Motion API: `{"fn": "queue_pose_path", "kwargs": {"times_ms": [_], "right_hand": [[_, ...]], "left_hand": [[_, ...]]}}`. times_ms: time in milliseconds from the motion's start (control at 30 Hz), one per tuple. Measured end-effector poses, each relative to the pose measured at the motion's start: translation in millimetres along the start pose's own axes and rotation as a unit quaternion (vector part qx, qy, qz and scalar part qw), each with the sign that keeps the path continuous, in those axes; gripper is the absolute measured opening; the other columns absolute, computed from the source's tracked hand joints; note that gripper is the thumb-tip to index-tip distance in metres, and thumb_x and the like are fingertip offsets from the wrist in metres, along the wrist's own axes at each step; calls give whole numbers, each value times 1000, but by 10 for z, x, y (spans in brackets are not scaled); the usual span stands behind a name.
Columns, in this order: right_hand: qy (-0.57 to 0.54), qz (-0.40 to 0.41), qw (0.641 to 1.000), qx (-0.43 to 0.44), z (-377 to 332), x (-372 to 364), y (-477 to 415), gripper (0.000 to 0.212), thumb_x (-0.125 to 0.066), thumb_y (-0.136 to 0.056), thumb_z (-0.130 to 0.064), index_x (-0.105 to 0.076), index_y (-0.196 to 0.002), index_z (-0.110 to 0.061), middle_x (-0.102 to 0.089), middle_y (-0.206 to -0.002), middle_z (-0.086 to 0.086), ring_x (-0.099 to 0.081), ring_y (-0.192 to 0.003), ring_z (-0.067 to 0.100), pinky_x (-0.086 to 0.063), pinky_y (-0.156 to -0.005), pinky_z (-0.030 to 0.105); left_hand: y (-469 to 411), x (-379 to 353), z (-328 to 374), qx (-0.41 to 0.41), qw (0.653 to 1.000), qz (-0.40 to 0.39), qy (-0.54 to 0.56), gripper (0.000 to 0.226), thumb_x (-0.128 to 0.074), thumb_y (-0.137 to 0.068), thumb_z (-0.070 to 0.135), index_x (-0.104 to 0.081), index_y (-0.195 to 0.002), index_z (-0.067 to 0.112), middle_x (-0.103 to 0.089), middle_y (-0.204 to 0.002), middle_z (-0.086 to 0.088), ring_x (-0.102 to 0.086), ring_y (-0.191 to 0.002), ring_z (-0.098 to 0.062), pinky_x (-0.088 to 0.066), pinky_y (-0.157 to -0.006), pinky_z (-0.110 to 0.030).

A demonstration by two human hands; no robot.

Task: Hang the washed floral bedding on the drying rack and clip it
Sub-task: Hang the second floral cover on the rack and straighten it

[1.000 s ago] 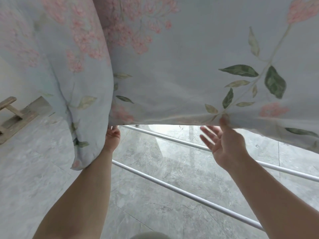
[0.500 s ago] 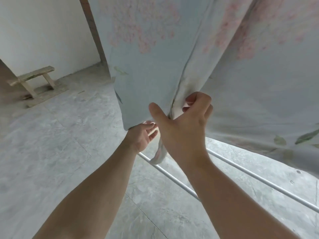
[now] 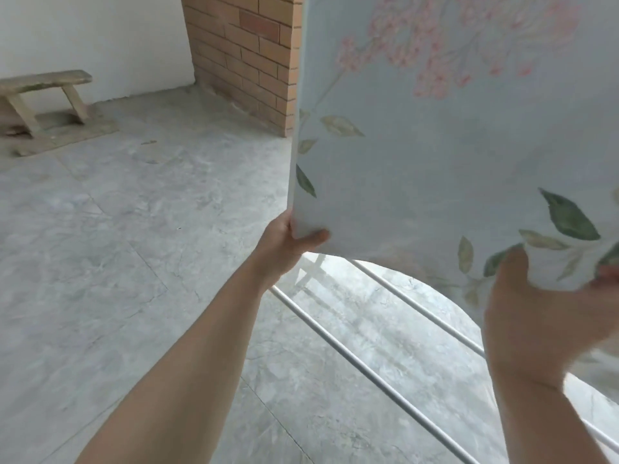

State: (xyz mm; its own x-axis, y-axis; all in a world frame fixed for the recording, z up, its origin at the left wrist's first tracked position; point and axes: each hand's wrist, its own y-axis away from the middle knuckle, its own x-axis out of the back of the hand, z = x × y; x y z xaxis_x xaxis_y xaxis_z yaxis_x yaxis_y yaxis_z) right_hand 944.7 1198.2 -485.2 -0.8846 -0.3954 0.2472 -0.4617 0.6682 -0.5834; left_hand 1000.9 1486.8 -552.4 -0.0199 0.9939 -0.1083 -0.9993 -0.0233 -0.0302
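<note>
Two hands hold the lower edge of the floral bedding, which hangs in front of the person and fills the upper right of the view, above the white rails of the drying rack. The right hand, nearest the camera at the right edge, has a bunch of the hem gathered in it. Its thumb lies up against the near side of the cloth and one fingertip curls round the bunch from the far right. Its other fingers are hidden behind the fabric.

The left hand, on an arm stretched further out, pinches the bottom left corner of the bedding. The thumb is pressed flat on the near face and the fingers are behind the cloth, out of sight. Between the two hands the hem curves over an open gap.

Through that gap the rails slant from the middle towards the lower right. The bedding hangs clear of the ones that show. Whether it lies over any bar higher up cannot be told.

Grey marbled floor tiles spread below and to the left. Further back stands a brick pillar, partly covered by the left edge of the bedding. Furthest off, at the left, a low wooden bench stands on a rough slab against a white wall.
</note>
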Motion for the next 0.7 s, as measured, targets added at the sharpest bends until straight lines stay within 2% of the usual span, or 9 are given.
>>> {"fn": "queue_pose_path", "kwargs": {"times_ms": [67, 133, 200, 267, 367, 433, 533, 600, 700], "right_hand": [[10, 25, 987, 158, -374, 2, 131, 36, -66, -83, -34, -48, -97, -7, -50, -106, 18, -53, -101, 35, -42, -94, 47], [-13, -30, 928, 371, -933, -50, 306, 17, -64, -80, -6, -54, -93, -4, -51, -98, 25, -50, -98, 34, -36, -86, 44], [3, -193, 831, 522, -1321, -287, 356, 29, -50, -76, 4, -61, -101, -5, -55, -110, 22, -53, -91, 33, -39, -74, 41], [126, -323, 691, 634, -1560, -611, 352, 41, -49, -76, -5, -58, -116, -8, -48, -139, 17, -57, -88, 33, -42, -64, 39], [291, -385, 545, 686, -1735, -952, 359, 50, -55, -88, -21, -45, -136, -20, -28, -157, 6, -62, -98, 31, -44, -64, 37], [351, -396, 525, 666, -1720, -1047, 308, 39, -48, -92, -20, -48, -131, -23, -41, -138, 7, -63, -86, 30, -36, -58, 34], [354, -410, 556, 630, -1600, -1083, 139, 30, -53, -88, -16, -58, -117, -22, -45, -118, 10, -45, -62, 27, -32, -52, 32], [324, -420, 551, 645, -1481, -1063, 34, 24, -65, -79, -13, -65, -101, -20, -47, -110, 10, -39, -53, 25, -39, -48, 32], [317, -445, 499, 673, -1339, -936, -63, 21, -71, -69, -12, -61, -86, -20, -53, -107, 1, -38, -46, 24, -46, -41, 32]], "left_hand": [[-69, 0, -88, 19, 999, 28, 1, 29, -77, -87, 18, -68, -114, 14, -75, -104, 8, -69, -96, -4, -52, -83, -21], [-104, -6, -164, 39, 999, 29, 8, 23, -79, -86, 23, -69, -104, 13, -74, -92, 5, -65, -81, -5, -49, -74, -19], [-119, -65, -189, 46, 999, 23, -5, 29, -80, -83, 26, -70, -106, 12, -73, -100, -10, -64, -85, -19, -51, -74, -30], [-105, -125, -181, 39, 999, 11, -4, 23, -76, -85, 15, -69, -106, 11, -74, -98, -8, -66, -86, -21, -52, -70, -32], [-77, -190, -144, 33, 998, -19, 52, 28, -72, -84, 1, -60, -109, 2, -68, -83, -4, -62, -71, -16, -43, -56, -27], [-54, -157, -160, 56, 991, -32, 118, 40, -71, -75, -6, -53, -111, -2, -60, -81, -7, -53, -68, -18, -39, -57, -26], [-100, -17, -241, 100, 977, -18, 187, 48, -53, -62, -13, -53, -107, 6, -59, -82, -5, -51, -75, -20, -41, -64, -26], [-165, 25, -298, 111, 978, 26, 174, 47, -48, -73, -16, -55, -113, 8, -64, -95, -6, -58, -80, -18, -48, -68, -29], [-327, -33, -346, 127, 976, 71, 163, 33, -56, -94, 1, -53, -126, 10, -62, -122, -12, -64, -96, -20, -54, -83, -37]]}}
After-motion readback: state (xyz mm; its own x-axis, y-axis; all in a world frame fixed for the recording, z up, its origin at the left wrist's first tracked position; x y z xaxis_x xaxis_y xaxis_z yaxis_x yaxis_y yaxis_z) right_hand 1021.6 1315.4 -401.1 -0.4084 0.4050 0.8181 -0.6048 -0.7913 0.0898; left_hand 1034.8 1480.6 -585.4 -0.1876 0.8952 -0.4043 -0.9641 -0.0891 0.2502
